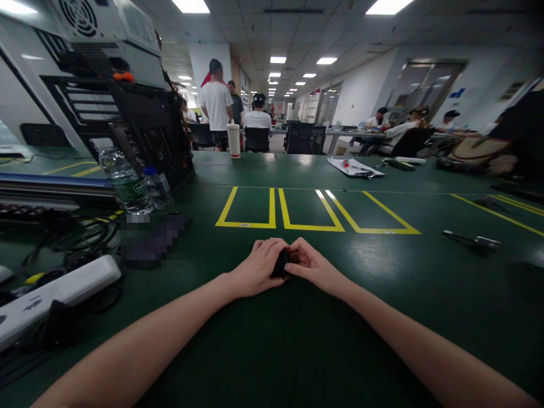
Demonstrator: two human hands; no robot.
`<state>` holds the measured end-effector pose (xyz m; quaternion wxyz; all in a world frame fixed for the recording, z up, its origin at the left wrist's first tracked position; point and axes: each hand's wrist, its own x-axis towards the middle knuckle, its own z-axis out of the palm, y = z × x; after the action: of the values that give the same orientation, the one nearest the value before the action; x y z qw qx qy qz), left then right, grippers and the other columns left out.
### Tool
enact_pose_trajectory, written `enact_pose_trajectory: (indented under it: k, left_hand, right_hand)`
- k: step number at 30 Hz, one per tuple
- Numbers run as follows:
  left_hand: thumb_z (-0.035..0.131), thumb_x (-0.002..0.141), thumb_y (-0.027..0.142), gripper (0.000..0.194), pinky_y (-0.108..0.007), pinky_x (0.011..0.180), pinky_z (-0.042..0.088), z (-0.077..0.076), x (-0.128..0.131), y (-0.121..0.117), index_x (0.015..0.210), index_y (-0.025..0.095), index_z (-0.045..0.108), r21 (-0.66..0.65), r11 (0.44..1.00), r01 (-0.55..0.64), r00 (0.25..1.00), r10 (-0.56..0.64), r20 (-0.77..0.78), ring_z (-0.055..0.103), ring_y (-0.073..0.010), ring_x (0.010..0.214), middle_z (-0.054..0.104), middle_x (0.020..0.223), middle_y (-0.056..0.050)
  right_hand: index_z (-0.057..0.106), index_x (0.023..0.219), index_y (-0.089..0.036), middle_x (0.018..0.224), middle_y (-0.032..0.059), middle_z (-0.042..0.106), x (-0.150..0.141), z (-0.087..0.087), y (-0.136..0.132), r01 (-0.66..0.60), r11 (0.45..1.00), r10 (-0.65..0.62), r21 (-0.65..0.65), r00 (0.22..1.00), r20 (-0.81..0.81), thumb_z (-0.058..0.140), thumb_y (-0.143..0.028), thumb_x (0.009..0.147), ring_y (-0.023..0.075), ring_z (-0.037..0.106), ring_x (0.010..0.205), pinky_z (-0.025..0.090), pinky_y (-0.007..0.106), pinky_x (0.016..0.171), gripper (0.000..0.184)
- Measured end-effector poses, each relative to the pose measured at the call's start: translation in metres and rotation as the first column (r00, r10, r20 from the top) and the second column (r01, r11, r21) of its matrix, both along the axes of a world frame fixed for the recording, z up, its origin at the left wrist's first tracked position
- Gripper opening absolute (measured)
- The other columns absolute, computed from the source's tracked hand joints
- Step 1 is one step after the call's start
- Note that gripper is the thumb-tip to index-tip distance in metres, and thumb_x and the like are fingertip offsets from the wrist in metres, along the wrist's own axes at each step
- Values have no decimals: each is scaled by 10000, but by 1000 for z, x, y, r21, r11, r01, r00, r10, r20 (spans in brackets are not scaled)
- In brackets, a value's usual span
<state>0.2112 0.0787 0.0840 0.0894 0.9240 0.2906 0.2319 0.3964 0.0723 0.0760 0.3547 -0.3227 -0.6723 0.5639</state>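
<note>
Both hands meet at the middle of the green table, around a small black object (280, 264) whose kind I cannot make out. My left hand (261, 265) curls over its left side, fingers bent, back of the hand upward. From the right, my right hand (312, 263) pinches it between thumb and bent fingers. Much of the black object is hidden by the fingers, and it sits at or just above the tabletop. Just beyond the hands, yellow tape outlines (280, 211) mark the table.
At left stand an open computer case (140, 124), a water bottle (123, 178), a smaller blue-capped bottle (157, 190), and a white power strip (63, 297) among cables. A clipboard (352, 168), a white tumbler (233, 140) and a metal tool (471, 240) lie farther off. Several people are behind.
</note>
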Motion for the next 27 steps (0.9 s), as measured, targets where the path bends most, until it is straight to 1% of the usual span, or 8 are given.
enact_pose_trajectory:
  k: [3,8,12,15,18,21,23,27]
  left_hand:
    - [585,738,262,561,-412,909,327,0,0,0,1193,183,267,2,1000,10,1000,-10,5,403,-238,1094,414,1184,-107]
    - [577,748,281,549,-424,924,316,1,1,-1,1195,190,272,-6,1000,11,1000,-11,12,394,-242,1115,403,1202,-106]
    - [587,743,274,570,-435,915,321,2,1,-1,1202,204,257,-21,1000,6,1000,-6,7,404,-247,1106,411,1200,-103]
    - [588,743,272,578,-441,912,320,4,0,-2,1204,209,245,-21,1000,4,1000,-4,3,403,-251,1107,412,1199,-103]
    - [572,756,259,559,-427,920,320,10,-1,-4,1205,201,245,-32,999,20,1000,-21,-17,401,-241,1107,408,1199,-105]
    - [553,768,256,532,-422,922,324,14,-2,-6,1203,196,254,-49,998,30,999,-32,-32,399,-239,1110,403,1203,-107]
    - [553,768,264,530,-422,929,320,13,-2,-6,1204,195,259,-49,998,29,999,-31,-29,392,-240,1118,400,1208,-105]
    - [585,744,275,567,-418,925,320,7,0,-3,1203,194,262,-20,1000,9,1000,-9,-5,396,-239,1112,405,1205,-101]
  right_hand:
    - [429,884,-223,935,-6,507,1,0,0,-12,1000,12,-5,1000,-27,635,-243,702,173,514,966,443,353,816,276]
    - [448,878,-216,892,-7,508,-3,0,-3,67,998,-67,8,998,-6,541,-307,778,152,541,847,468,329,733,164]
    - [443,943,-211,949,13,520,-3,1,-2,120,993,-119,-16,991,58,569,-304,759,173,527,918,447,367,803,242]
    - [450,957,-206,961,20,522,-1,0,0,94,994,-88,-55,992,91,571,-313,754,181,529,924,441,389,818,259]
    - [445,909,-210,947,7,519,1,0,1,20,998,-18,-60,999,45,606,-289,725,181,531,930,446,390,821,257]
    - [429,900,-215,965,2,514,1,1,0,-21,999,21,-47,1000,1,656,-263,678,182,521,966,434,383,850,321]
    - [436,904,-215,961,5,513,1,1,-1,0,999,0,-38,1000,6,624,-291,707,175,526,944,441,373,828,283]
    - [454,903,-213,915,4,522,-1,0,0,63,998,-63,-23,998,21,547,-318,771,160,531,895,445,349,788,193]
